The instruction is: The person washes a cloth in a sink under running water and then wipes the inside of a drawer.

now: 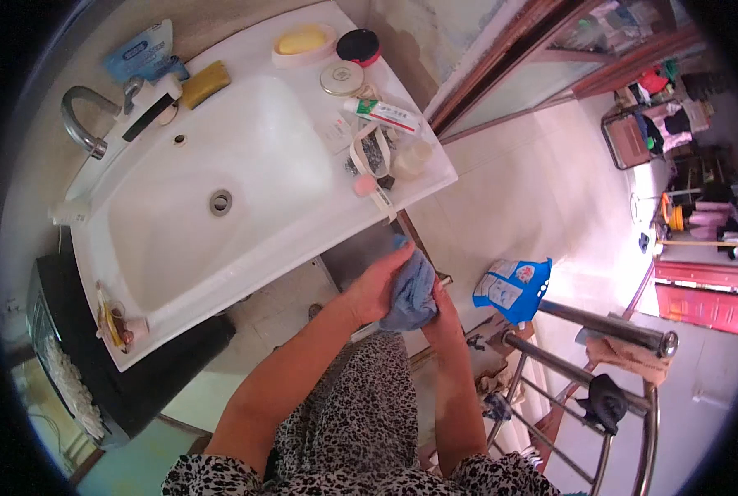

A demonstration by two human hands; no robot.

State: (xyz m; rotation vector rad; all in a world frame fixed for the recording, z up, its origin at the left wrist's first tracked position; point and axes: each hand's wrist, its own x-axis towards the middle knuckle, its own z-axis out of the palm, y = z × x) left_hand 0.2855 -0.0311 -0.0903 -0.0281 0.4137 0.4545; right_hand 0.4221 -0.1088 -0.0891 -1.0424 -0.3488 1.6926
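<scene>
A crumpled blue-grey cloth is bunched between my two hands, just off the front edge of the white washbasin. My left hand presses against its left side with the fingers closed over it. On the other side my right hand grips the cloth lower down, its fingers partly hidden behind the fabric. Below the hands, an open drawer or cabinet front shows under the basin edge.
On the basin's right side stand a soap dish with yellow soap, a toothpaste tube and round compacts. A curved metal faucet and a yellow sponge are at the left. A blue package and metal rails are right.
</scene>
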